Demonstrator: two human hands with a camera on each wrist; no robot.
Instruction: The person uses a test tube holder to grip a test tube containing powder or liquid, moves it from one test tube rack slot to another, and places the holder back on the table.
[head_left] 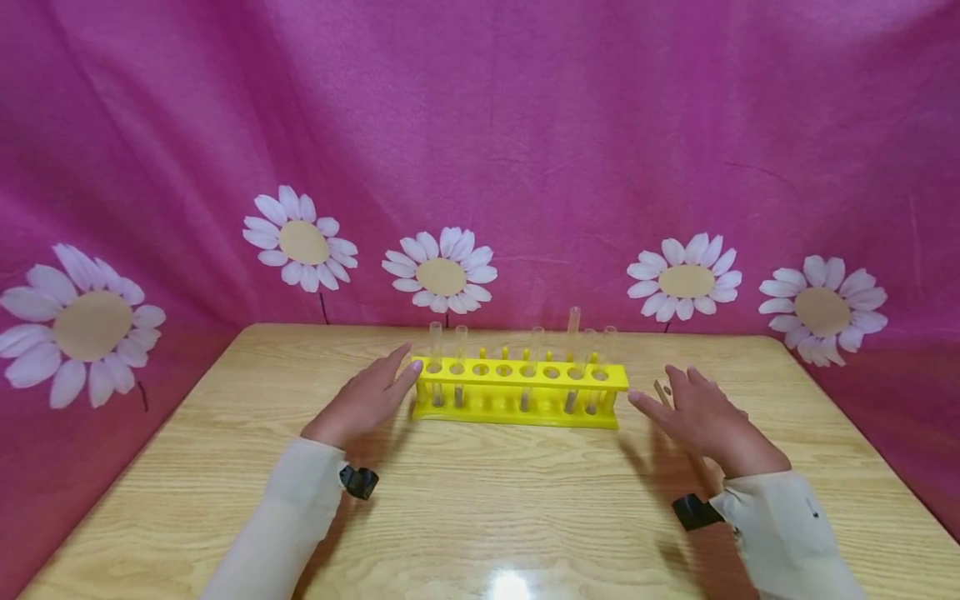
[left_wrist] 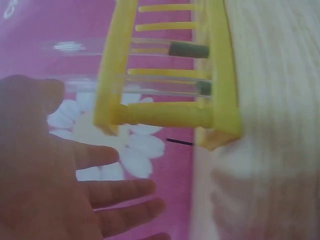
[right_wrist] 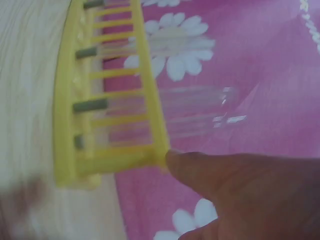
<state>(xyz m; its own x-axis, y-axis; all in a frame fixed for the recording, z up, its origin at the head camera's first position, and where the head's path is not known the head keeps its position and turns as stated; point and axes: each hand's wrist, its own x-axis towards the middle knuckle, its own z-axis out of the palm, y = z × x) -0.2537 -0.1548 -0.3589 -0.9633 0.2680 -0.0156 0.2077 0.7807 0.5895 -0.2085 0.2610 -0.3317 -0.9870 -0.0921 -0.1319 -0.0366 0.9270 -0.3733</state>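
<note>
1. Yellow test-tube rack (head_left: 517, 382): on the tabletop (head_left: 450, 517), between left hand (head_left: 366, 402) and right hand (head_left: 708, 423).
2. Both grips: thumb and fingers apart, clamped on nothing.
3. Best steady both ends gently; test tubes (head_left: 573, 323) could rattle.

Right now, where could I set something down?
Bare table lies before the yellow rack, between the sleeves, and left of the left hand. Crowded: both rack ends, one by that hand, the other by the right hand and stick.

The rack (head_left: 495, 418) looks like smooth plastic; the tubes (head_left: 573, 323) are smooth and shiny, glass or plastic unclear. The table (head_left: 465, 508) is glossy, wood-grained; curtain (head_left: 480, 125) and sleeves (head_left: 288, 500) look like matt cloth.
</note>
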